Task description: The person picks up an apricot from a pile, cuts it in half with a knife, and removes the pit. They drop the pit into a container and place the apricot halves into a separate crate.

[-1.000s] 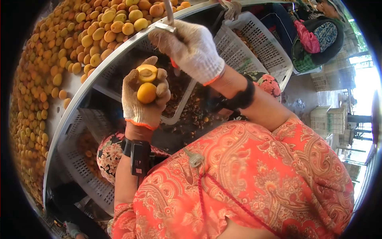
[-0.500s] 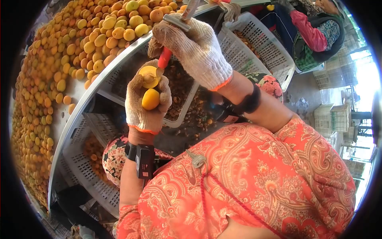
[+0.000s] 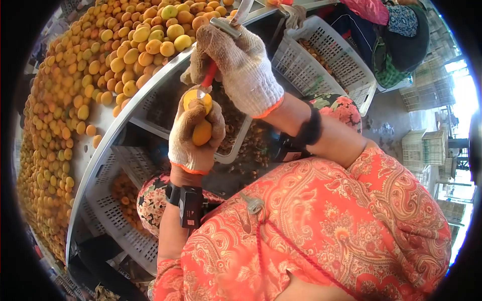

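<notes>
My left hand [image 3: 195, 143] wears a soiled white knit glove and is closed round two apricots. The upper apricot [image 3: 191, 100] sits under the fingertips, and the lower yellow-orange apricot [image 3: 202, 133] shows between fingers and palm. My right hand [image 3: 246, 70], gloved too, grips a red-handled tool [image 3: 209, 74] whose short metal tip meets the upper apricot. Above this fist a silver metal bar [image 3: 226, 27] and a narrow blade [image 3: 243, 11] stick out; the fingers hide how they join the red handle.
Many apricots [image 3: 128, 55] cover a metal-rimmed table [image 3: 108, 131] at left. Under it, a white crate [image 3: 103, 200] holds orange pieces. Another crate [image 3: 346, 60] stands at right, near a co-worker's pink sleeve [image 3: 369, 11]. Scraps [image 3: 251, 150] lie below my hands.
My left hand has shifted slightly right and down, its fingers now covering more of the upper apricot. My right hand has moved a little left, with the tool tip still at that apricot.
</notes>
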Demonstrator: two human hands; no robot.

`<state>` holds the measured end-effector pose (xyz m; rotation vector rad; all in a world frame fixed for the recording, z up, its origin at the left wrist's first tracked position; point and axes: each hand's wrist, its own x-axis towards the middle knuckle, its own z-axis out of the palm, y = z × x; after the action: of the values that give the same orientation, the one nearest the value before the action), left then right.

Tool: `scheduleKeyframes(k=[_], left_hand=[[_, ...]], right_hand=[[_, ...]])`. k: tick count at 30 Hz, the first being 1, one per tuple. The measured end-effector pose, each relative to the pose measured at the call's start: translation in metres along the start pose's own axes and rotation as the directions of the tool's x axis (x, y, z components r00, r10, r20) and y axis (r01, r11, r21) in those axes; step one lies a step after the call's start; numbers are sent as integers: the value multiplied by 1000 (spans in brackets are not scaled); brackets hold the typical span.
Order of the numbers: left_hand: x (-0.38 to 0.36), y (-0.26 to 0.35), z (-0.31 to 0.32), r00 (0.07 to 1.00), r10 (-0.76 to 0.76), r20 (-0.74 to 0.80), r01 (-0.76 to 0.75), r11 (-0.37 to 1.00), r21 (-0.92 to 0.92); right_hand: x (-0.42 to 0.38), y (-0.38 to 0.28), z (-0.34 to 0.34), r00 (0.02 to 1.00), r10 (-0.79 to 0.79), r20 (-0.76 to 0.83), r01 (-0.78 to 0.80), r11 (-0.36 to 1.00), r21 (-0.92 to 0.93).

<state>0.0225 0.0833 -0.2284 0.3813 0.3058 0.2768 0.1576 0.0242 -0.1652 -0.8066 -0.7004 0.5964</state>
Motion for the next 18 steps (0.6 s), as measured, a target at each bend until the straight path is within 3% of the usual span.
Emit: scheduleKeyframes(k=[2, 4, 11, 12, 14, 16, 17, 18], left_hand=[[-1, 0, -1, 1000, -13, 16, 13, 1000, -8], [-3, -2, 1, 999, -22, 25, 21, 999, 47], [-4, -8, 12, 991, 60, -119, -48, 994, 98], [-2, -9, 10, 992, 81, -98, -73, 994, 86], [1, -12, 5, 992, 102, -77, -97, 993, 75], [1, -8, 10, 981, 171, 90, -181, 977, 114], [0, -14, 28, 951, 237, -197, -204, 963, 176], [2, -12, 13, 975, 215, -56, -200, 959, 203]], right_hand=[[2, -2, -2, 1000, 17, 17, -17, 1000, -14], [0, -6, 1, 987, 160, 2, -160, 985, 65], [1, 0, 14, 969, 192, -153, -192, 981, 19], [3, 1, 13, 970, 189, -154, -188, 982, 21], [9, 5, 11, 958, 215, -191, -175, 962, 209], [8, 8, 16, 951, 229, -206, -183, 959, 217], [5, 7, 22, 959, 180, -217, -163, 982, 97], [5, 8, 27, 968, 126, -219, -133, 991, -20]])
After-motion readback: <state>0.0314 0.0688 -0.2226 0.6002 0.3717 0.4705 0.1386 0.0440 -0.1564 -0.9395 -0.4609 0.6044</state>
